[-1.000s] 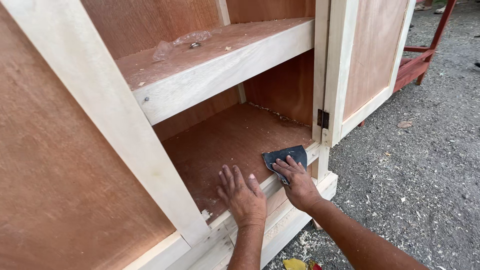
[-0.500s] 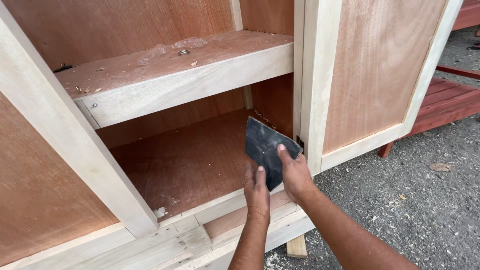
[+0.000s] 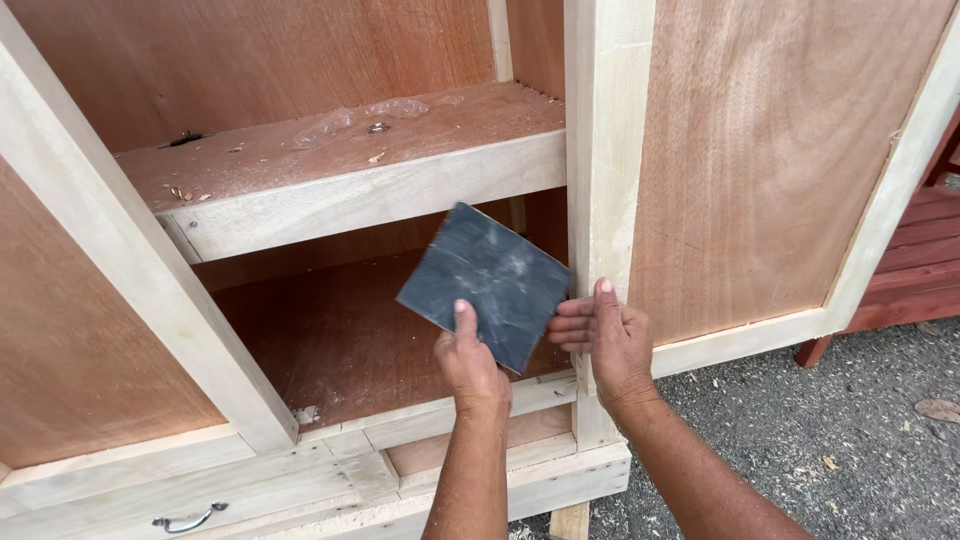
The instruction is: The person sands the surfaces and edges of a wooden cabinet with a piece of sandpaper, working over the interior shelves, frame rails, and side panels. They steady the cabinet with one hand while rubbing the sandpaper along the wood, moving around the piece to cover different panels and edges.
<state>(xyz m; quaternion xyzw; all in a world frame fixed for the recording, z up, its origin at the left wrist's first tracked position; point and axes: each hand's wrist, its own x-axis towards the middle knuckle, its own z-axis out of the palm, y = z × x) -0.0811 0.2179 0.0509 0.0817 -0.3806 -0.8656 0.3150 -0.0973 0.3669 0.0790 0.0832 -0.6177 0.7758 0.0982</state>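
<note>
Open cabinet [image 3: 300,200]; both hands [image 3: 470,365] [image 3: 610,340] pinch sandpaper sheet [image 3: 485,280] edges.

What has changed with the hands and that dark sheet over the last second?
The dark sandpaper sheet came up off the cabinet's bottom ledge. The left hand, earlier flat on the ledge, now shares the grip with the right hand. The shelf stayed put.

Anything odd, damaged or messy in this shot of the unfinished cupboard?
Only minor mess: wood chips, dust and a small metal ring lie on the shelf. The dark sanding sheet, held by both hands, looks scuffed and dusty.
</note>
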